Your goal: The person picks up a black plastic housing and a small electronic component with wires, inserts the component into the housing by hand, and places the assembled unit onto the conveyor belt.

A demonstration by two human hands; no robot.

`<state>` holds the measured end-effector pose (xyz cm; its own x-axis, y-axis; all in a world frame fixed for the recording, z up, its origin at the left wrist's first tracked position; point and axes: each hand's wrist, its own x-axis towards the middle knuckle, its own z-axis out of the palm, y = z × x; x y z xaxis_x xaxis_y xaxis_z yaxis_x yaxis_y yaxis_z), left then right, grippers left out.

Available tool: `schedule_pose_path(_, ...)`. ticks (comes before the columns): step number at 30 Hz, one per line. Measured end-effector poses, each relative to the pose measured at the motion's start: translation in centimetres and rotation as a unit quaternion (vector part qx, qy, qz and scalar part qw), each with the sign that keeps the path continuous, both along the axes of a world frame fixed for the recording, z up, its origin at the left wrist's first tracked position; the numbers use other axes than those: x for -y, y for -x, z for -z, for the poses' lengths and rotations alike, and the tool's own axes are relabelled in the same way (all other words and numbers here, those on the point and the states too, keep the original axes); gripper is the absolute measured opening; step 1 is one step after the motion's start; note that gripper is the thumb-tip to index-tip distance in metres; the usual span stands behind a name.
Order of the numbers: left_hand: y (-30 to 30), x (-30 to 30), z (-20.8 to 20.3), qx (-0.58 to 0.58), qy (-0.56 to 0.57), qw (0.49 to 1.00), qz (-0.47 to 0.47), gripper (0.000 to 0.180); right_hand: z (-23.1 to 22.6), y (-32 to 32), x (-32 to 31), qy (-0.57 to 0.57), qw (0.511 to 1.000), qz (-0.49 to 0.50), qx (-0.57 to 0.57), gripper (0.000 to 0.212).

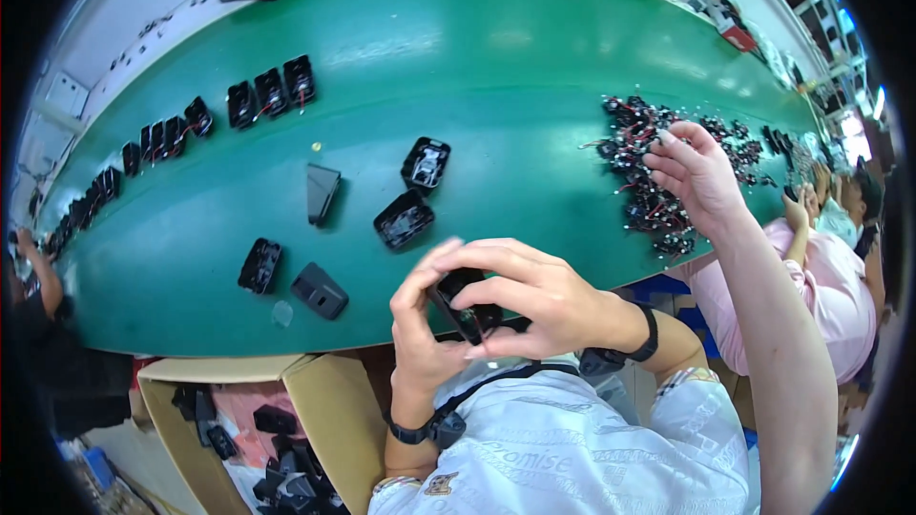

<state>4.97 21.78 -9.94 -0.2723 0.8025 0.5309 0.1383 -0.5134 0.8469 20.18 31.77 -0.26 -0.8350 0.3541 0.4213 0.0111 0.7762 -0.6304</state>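
Close to my body, over the table's near edge, I hold a black plastic housing [469, 305]. My left hand [420, 319] wraps around its left side and underside. From the right, my right hand [539, 291] closes over it, fingers bent at its open side; a bit of red wire shows there. Both hands hide much of the housing. Just beyond lie two open black housings [404, 219] with parts inside. To the left are another open housing [260, 265], a dark closed case [320, 291] and a wedge-shaped black piece [322, 194].
Another person's hand [701, 172] reaches in from the right over a heap of wired black parts [649, 167]. Filled housings [270, 91] stand in a row along the far left of the green table [515, 67]. A cardboard box [334, 410] of black pieces sits below.
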Motion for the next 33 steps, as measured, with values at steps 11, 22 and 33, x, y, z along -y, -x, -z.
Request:
schedule_pose_path(11,1.3,11.4,-0.5,-0.081,0.338,0.934,0.082,0.028,1.3,8.3,-13.8,-0.162,0.967,0.188,-0.048,0.028)
schedule_pose_path(22,-0.8,9.7,8.8,-0.224,0.344,0.911,0.038,0.048,7.5,17.4,-24.7,-0.14,0.964,0.185,0.132,0.041)
schedule_pose_path(33,-1.1,7.3,10.6,-0.283,0.393,0.872,0.071,0.038,-2.3,3.2,-12.5,-0.09,0.964,0.24,-0.071,0.034)
